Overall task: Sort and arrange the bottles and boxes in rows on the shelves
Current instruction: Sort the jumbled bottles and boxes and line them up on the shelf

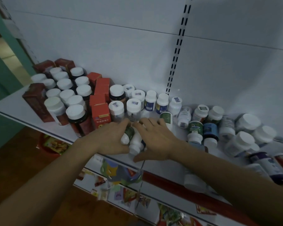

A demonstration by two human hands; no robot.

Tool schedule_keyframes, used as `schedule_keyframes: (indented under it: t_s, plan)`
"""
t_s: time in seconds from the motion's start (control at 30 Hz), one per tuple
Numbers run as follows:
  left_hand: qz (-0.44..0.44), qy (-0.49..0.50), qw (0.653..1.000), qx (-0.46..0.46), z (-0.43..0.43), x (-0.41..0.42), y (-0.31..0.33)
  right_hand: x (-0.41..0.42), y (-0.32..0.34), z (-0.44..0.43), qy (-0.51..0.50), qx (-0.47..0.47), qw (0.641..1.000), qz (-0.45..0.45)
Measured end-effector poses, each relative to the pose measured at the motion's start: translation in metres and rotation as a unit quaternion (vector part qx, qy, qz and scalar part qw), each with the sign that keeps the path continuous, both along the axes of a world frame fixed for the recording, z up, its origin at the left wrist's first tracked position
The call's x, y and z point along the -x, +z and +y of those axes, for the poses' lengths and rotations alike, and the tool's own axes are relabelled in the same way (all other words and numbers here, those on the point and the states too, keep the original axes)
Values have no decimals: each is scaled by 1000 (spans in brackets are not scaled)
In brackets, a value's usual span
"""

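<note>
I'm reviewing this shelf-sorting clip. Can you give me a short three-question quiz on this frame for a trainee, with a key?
1. True or false: the orange-red boxes stand upright on the shelf.
2. Where do the jumbled bottles, several on their sides, lie?
A. at the shelf's left end
B. to the right of the right hand
C. on top of the boxes
3. Fill in: the left hand grips a lying bottle with a ___ label.

Key: 1 true; 2 B; 3 green.
</note>
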State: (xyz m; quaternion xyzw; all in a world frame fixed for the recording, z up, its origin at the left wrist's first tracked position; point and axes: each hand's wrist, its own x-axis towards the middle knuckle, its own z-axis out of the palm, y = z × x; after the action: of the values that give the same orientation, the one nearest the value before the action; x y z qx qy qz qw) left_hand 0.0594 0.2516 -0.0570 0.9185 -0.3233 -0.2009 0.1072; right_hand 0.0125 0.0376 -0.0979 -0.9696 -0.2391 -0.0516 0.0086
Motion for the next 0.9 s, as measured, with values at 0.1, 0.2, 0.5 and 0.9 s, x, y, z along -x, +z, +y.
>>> schedule_keyframes:
  t_s: [0.1,0.2,0.5,0.9]
  plan:
    - [17,9,1000,-25,4,0,5,-2,2,6,-4,1,1000,23]
    - [-10,7,998,-59,6,-5,10,-8,15,-6,-46,-58,997,38]
    - [-39,20,999,31,-22,-7,6,1,33,-48,-65,-184,980,-41]
    - [-31,25,993,112,-46,-16,-4,16,18,-68,2,-11,1000,13]
